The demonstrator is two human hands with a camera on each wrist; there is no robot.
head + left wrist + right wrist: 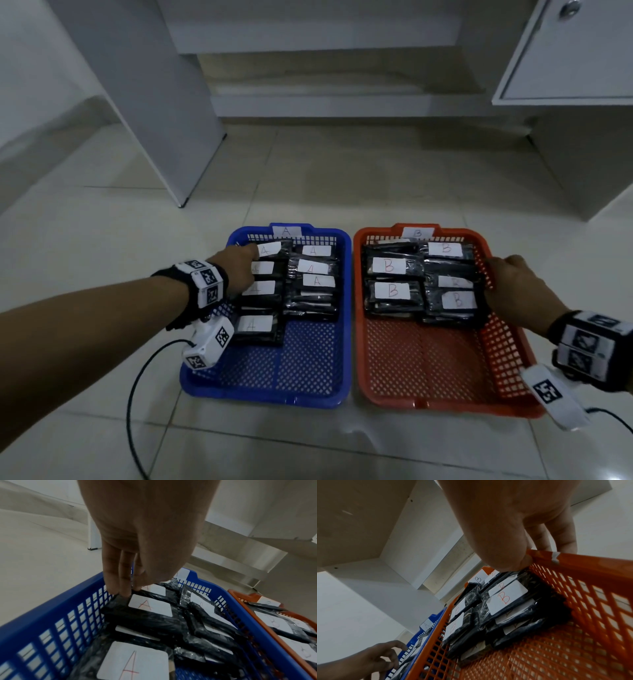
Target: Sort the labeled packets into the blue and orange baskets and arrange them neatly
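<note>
- Your left hand (241, 270) reaches into the blue basket (310, 383), a rectangular plastic tray with lattice walls standing on the glossy tiled floor (102, 233).
- Its fingers (120, 574), straight and pressed together, touch the edge of a black plastic-wrapped packet (150, 609) with a white "A" label in the far left corner.
- Your right hand (517, 281) grips the orange basket (428, 373) at its right rim, fingers (565, 536) curled over the outside and thumb inside.
- The "B" packets (394, 291), glossy black rectangles, lie in overlapping rows at the far end, just beside that thumb.
</note>
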